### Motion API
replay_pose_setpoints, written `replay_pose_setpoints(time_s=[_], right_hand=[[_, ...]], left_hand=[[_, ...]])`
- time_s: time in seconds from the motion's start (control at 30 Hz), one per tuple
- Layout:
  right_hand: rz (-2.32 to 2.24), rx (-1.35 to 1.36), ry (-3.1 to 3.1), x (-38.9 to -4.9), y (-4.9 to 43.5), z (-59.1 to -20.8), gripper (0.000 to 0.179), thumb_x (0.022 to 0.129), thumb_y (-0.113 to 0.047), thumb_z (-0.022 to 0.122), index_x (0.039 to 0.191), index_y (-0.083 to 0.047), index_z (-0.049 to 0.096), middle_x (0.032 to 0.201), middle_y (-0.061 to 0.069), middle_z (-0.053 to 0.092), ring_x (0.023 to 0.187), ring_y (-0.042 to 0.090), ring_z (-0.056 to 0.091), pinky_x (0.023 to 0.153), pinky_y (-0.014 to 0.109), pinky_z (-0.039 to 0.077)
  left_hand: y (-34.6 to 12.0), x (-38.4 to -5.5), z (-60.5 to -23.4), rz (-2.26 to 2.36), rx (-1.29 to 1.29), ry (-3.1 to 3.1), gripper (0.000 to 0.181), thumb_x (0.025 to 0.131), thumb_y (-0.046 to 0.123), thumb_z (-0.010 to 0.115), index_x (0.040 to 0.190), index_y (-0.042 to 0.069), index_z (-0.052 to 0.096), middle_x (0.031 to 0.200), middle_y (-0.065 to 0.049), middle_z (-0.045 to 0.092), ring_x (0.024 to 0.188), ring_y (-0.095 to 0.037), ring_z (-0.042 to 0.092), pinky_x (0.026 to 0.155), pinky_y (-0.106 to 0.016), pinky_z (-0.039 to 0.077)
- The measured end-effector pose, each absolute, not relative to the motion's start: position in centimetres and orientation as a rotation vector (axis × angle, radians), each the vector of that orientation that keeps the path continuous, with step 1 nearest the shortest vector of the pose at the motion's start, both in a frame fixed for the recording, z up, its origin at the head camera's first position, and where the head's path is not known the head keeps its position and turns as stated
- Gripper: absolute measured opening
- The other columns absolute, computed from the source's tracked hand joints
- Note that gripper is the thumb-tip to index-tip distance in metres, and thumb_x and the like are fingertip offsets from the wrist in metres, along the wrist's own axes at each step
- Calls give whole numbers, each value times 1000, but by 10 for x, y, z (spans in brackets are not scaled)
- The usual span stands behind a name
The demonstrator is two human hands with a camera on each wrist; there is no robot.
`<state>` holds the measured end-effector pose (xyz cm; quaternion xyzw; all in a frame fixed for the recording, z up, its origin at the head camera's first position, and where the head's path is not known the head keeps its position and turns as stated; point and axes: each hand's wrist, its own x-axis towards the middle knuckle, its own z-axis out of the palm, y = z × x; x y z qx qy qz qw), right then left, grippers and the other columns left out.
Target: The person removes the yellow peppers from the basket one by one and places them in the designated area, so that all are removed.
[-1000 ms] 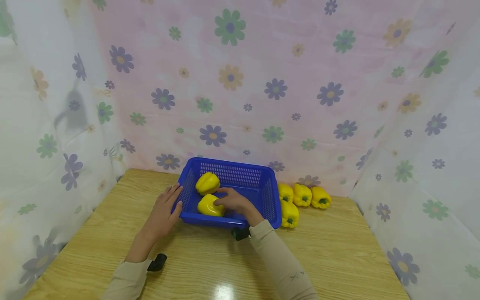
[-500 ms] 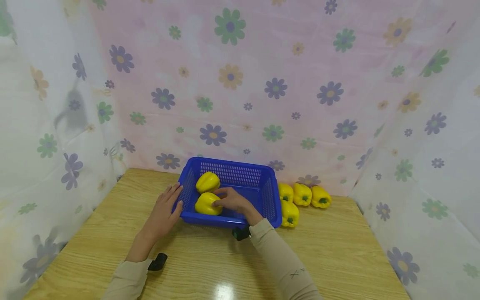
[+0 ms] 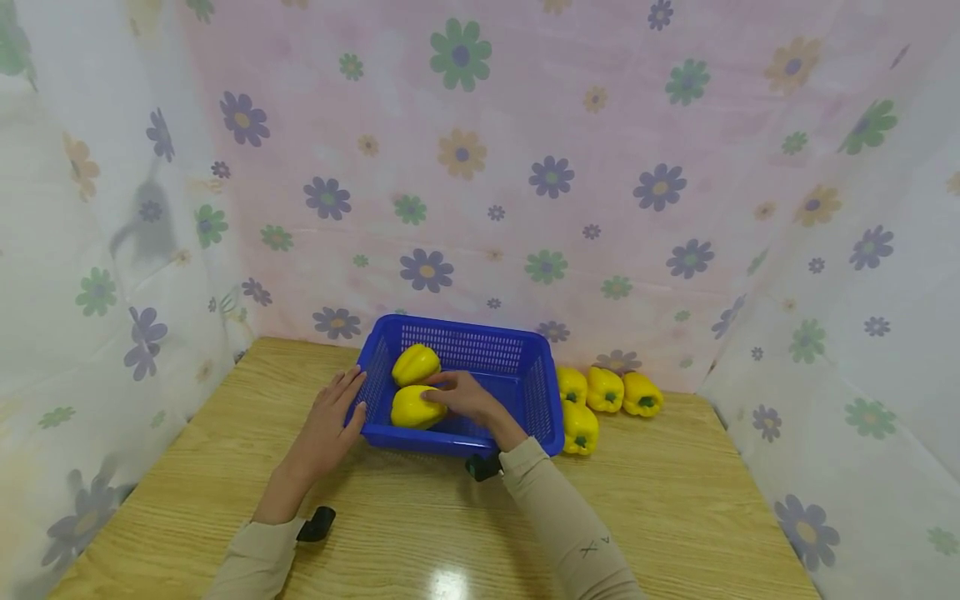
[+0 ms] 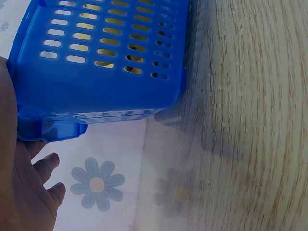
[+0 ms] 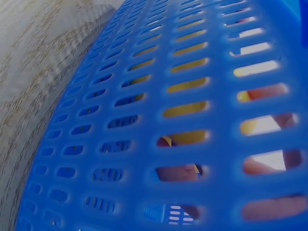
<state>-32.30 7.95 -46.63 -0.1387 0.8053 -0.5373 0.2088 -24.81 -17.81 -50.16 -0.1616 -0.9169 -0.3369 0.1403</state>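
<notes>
Two yellow bell peppers lie at the left end of a blue plastic basket. My right hand (image 3: 471, 397) reaches over the front rim and holds the near bell pepper (image 3: 414, 408), thumb on its right side and fingers bent behind it. Just behind is the other bell pepper (image 3: 416, 365). My left hand (image 3: 326, 423) rests on the left rim of the basket (image 3: 457, 446) with its fingers extended. In the left wrist view, the fingers (image 4: 45, 166) show outside the rim. Through the slots in the right wrist view, parts of the right hand (image 5: 274, 209) and yellow pepper are visible.
Several more yellow bell peppers (image 3: 604, 390) stand on the wooden table (image 3: 675, 500) against the basket's right side. A flowered cloth (image 3: 480, 167) hangs behind the table and at both sides. Black wrist cameras (image 3: 317, 525) sit at the cuffs.
The near bell pepper has shifted slightly left and back in the basket, turned by my right hand. The right fingers have moved a little. My left hand stays on the rim.
</notes>
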Motion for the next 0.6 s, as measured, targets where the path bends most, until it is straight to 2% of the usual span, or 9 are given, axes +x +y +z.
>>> replay_pose_setpoints(time_s=[0.1, 0.37, 0.6], right_hand=[[-1511, -378, 2243, -324, 80, -467, 47, 98, -23, 68, 137, 2, 59, 131, 19, 64, 108, 27, 67, 90, 48, 59], [-1528, -384, 2325, -322, 80, -466, 36, 94, -12, 71, 127, 1, 67, 121, 16, 68, 98, 22, 66, 85, 38, 61], [-1524, -404, 2340, -321, 80, -465, 39, 92, -10, 71, 129, 2, 65, 126, 20, 67, 107, 28, 66, 96, 41, 57]], left_hand=[[-178, -248, -502, -971, -467, -2644, 53, 109, 21, 43, 156, -2, 36, 164, -21, 30, 152, -48, 19, 119, -71, 14], [-178, -249, -503, -962, -468, -2638, 53, 109, 24, 41, 156, -2, 37, 165, -20, 30, 153, -47, 19, 119, -70, 16], [-178, -248, -503, -965, -468, -2634, 53, 109, 23, 43, 156, -2, 37, 164, -20, 30, 152, -47, 20, 119, -70, 16]])
